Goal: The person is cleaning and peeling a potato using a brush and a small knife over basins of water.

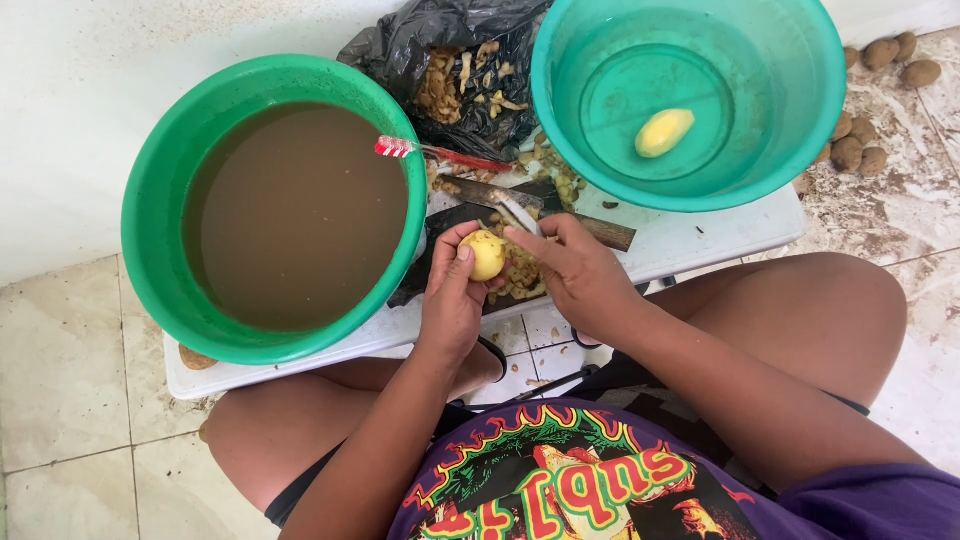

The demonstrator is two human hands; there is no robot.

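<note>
My left hand (452,295) grips a small yellow peeled potato (486,254) over the white board. My right hand (575,272) holds a knife (518,212) whose blade points up and left, right beside the potato. Under both hands lies a heap of brown peelings (520,272) on a dark cutting board (445,220).
A green basin of muddy brown water (290,210) stands at the left, a red toothbrush (430,152) on its rim. A teal basin (700,100) at the right holds one peeled potato (664,132). A black bag of peelings (470,70) sits behind. Unpeeled potatoes (870,100) lie on the floor at the right.
</note>
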